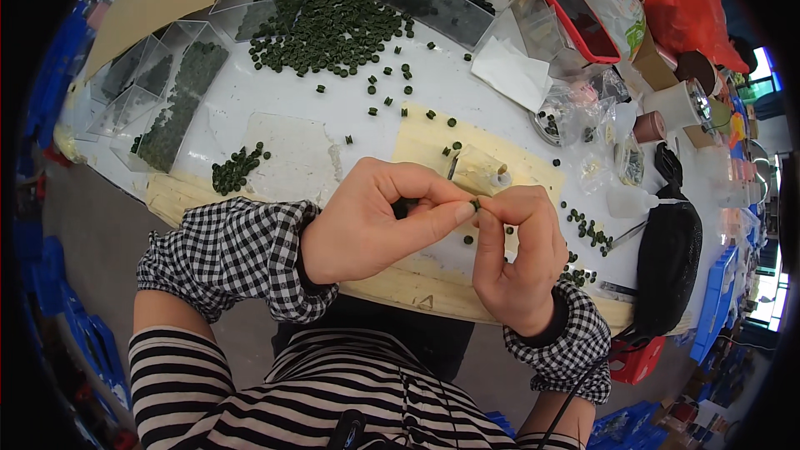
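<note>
My left hand (379, 215) and my right hand (523, 254) meet above the table's near edge. A small dark green grooved piece (476, 205) is pinched between their fingertips. Something dark shows in the curl of my left fingers, too hidden to name. Just beyond those fingers a thin dark tip (452, 168) sticks up, and I cannot tell whether it belongs to a tool. Behind my hands a clear block-like object (483, 171) rests on a yellowish sheet (533, 154). Several loose green pieces lie around it.
At the back is a large heap of green pieces (333, 25). Clear divided boxes (187, 92) stand left, near a small pile (237, 171). A red-cased phone (575, 12), a white tissue (510, 73), plastic bags (583, 112) and a black pouch (669, 258) lie right.
</note>
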